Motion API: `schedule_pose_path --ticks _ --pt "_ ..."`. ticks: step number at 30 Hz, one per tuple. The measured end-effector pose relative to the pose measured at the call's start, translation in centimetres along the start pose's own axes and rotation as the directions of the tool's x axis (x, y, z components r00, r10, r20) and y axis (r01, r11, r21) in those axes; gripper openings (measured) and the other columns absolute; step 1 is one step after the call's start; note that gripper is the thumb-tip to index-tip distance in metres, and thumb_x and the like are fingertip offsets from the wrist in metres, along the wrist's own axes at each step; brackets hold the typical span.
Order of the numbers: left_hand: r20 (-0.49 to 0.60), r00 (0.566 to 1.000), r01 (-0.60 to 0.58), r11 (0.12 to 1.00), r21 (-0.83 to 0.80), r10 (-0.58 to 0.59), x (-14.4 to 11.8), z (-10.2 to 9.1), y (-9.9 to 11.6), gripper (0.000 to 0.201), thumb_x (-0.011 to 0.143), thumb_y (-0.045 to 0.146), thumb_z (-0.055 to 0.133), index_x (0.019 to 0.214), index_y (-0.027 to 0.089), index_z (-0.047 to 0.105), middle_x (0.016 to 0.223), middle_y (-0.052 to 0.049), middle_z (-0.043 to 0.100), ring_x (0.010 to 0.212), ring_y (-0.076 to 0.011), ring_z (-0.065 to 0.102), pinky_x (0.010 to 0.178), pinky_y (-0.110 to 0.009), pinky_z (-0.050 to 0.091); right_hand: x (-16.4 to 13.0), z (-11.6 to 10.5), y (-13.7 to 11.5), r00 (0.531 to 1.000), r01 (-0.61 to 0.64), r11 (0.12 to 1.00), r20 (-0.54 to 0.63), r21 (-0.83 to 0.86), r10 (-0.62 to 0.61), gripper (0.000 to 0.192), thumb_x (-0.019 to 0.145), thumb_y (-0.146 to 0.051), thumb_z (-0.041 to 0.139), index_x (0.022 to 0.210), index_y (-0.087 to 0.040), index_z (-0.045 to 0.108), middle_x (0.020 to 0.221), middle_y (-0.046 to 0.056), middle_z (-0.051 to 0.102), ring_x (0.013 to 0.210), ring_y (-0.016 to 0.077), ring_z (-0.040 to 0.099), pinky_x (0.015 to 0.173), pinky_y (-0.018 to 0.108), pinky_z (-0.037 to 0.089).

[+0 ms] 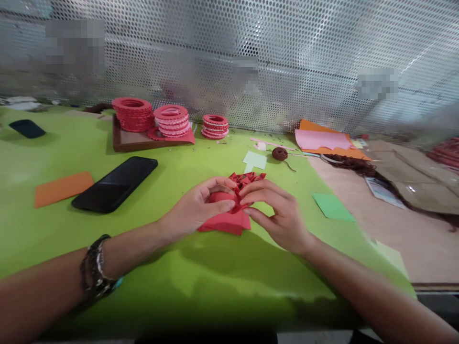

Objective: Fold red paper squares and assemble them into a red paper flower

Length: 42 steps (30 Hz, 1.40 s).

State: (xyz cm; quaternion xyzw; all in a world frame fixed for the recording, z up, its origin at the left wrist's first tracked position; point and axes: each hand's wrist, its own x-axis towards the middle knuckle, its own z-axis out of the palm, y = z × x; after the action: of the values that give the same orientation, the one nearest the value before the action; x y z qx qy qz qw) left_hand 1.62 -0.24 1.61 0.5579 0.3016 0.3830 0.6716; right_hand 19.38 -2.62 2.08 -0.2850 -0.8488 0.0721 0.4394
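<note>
A piece of red paper (229,220), pleated at its far end, lies on the green table (161,191) in the middle of the view. My left hand (195,208) pinches its left side between thumb and fingers. From the right, my right hand (278,210) grips the same paper with its fingertips, touching the left hand's fingers. The pleated end (247,179) sticks out beyond my fingers. A beaded bracelet (96,267) is on my left wrist.
A black phone (114,184) and an orange card (62,188) lie at left. Stacks of red paper rings (171,119) stand on a brown tray (132,141) at the back. A ball of brown twine (279,153), green paper pieces (332,206) and brown paper (412,179) are at right. Perforated metal screen (287,62) behind.
</note>
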Motion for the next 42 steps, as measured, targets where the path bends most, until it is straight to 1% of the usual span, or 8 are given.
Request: schedule_pose_path --ticks 8,13,20,25,32,34,37,42 --pt "0.052 0.997 -0.056 0.995 0.079 0.052 -0.3 0.5 -0.4 0.023 0.069 0.016 0.063 0.09 0.018 0.053 0.075 0.004 0.057 0.066 -0.0094 0.055 0.06 -0.021 0.045 0.1 0.6 -0.4 0.934 -0.343 0.913 -0.026 0.221 0.357 0.006 0.079 -0.013 0.054 0.074 -0.017 0.055 0.076 0.002 0.059 0.07 0.0116 0.055 0.062 0.025 0.046" --pt "-0.03 0.989 -0.132 0.956 0.263 0.145 -0.5 0.7 0.0 0.024 0.07 0.016 0.061 0.093 0.018 0.052 0.096 -0.001 0.057 0.085 -0.014 0.057 0.071 -0.024 0.047 0.2 0.9 -0.5 0.877 -0.454 0.825 0.006 0.338 0.48 0.003 0.078 -0.015 0.055 0.075 -0.016 0.054 0.075 0.001 0.057 0.067 0.0092 0.054 0.059 0.021 0.046" --pt "-0.029 0.992 -0.116 0.979 0.168 0.123 -0.4 0.6 -0.4 0.033 0.072 0.012 0.059 0.102 0.02 0.046 0.075 0.005 0.057 0.069 -0.0097 0.057 0.06 -0.018 0.046 0.2 0.9 -0.6 0.84 -0.513 0.754 0.057 0.41 0.54 0.005 0.076 -0.013 0.055 0.079 -0.016 0.053 0.074 -0.001 0.054 0.063 0.0063 0.051 0.057 0.018 0.044" --pt "-0.06 0.986 -0.147 0.976 0.157 0.158 -0.5 0.3 -0.9 0.037 0.073 0.013 0.058 0.106 0.02 0.042 0.086 0.001 0.061 0.074 -0.0113 0.058 0.066 -0.022 0.046 0.4 0.8 -0.6 0.795 -0.6 0.694 0.193 0.398 0.576 0.006 0.076 -0.016 0.055 0.07 -0.016 0.053 0.062 -0.003 0.051 0.052 0.0059 0.048 0.049 0.018 0.042" --pt "-0.065 0.99 -0.106 0.968 0.226 0.124 0.0 0.0 -0.9 0.034 0.074 0.026 0.061 0.105 0.017 0.048 0.088 -0.003 0.062 0.08 -0.0163 0.058 0.073 -0.029 0.045 -0.1 1.2 -0.6 0.839 -0.522 0.737 0.1 0.429 0.535 0.006 0.077 -0.019 0.055 0.073 -0.017 0.051 0.058 -0.003 0.053 0.051 0.0074 0.052 0.047 0.019 0.042" --pt "-0.045 0.993 -0.085 0.935 0.345 0.107 0.0 0.1 -0.6 0.017 0.078 0.028 0.055 0.088 0.016 0.057 0.08 -0.002 0.062 0.073 -0.0155 0.057 0.068 -0.028 0.044 -0.3 1.2 -0.5 0.844 -0.518 0.744 0.108 0.422 0.526 0.004 0.078 -0.019 0.054 0.075 -0.017 0.051 0.059 -0.003 0.054 0.052 0.0077 0.053 0.048 0.019 0.043" --pt "-0.016 0.982 -0.142 0.799 0.584 0.186 -0.2 0.1 -0.3 0.019 0.082 0.026 0.049 0.067 0.016 0.056 0.068 0.0 0.058 0.065 -0.0139 0.052 0.061 -0.026 0.04 -0.2 1.3 -0.4 0.848 -0.523 0.761 0.143 0.384 0.511 0.008 0.075 -0.019 0.058 0.077 -0.016 0.051 0.067 -0.001 0.056 0.058 0.0082 0.055 0.052 0.02 0.045" --pt "0.2 0.953 -0.298 0.575 0.762 0.229 -0.4 0.2 -0.3 0.018 0.084 0.022 0.043 0.07 0.016 0.053 0.074 -0.002 0.055 0.07 -0.0159 0.05 0.063 -0.028 0.038 0.0 1.0 0.0 0.855 -0.512 0.759 0.152 0.401 0.496 0.011 0.075 -0.021 0.059 0.085 -0.016 0.056 0.077 0.002 0.06 0.068 0.0108 0.057 0.062 0.024 0.049"
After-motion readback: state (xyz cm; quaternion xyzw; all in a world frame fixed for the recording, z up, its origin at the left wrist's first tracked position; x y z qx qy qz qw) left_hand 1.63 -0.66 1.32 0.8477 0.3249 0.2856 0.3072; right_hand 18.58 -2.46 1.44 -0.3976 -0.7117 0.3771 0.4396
